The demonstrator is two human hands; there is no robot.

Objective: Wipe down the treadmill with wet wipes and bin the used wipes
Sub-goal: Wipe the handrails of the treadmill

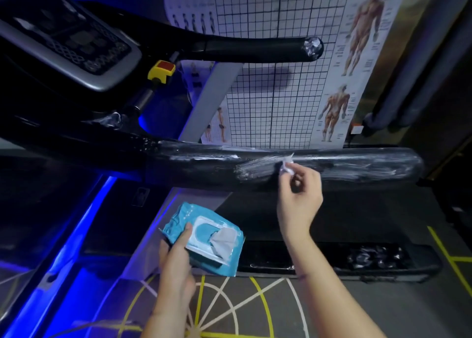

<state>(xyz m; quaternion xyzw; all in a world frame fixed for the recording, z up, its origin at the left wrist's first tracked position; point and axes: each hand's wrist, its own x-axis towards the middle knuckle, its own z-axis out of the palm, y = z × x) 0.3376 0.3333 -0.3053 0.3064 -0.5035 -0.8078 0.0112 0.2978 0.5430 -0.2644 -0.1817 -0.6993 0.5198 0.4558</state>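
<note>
The treadmill's near black handrail (344, 166) runs across the middle, wrapped in shiny plastic film. My right hand (300, 197) pinches a small crumpled white wipe (287, 164) against the rail's front side. My left hand (176, 256) grips a blue wet-wipe pack (204, 238) below the rail, thumb on top. The pack's flap is open and a white wipe sticks out. The console (76, 44) sits at upper left, with a second handrail (255, 48) above.
A grid and anatomy poster (293, 69) hangs on the wall behind the rails. The treadmill's side frame (332, 261) lies below my right arm. Yellow and white lines mark the floor (229, 307). Blue light glows at left. No bin is in view.
</note>
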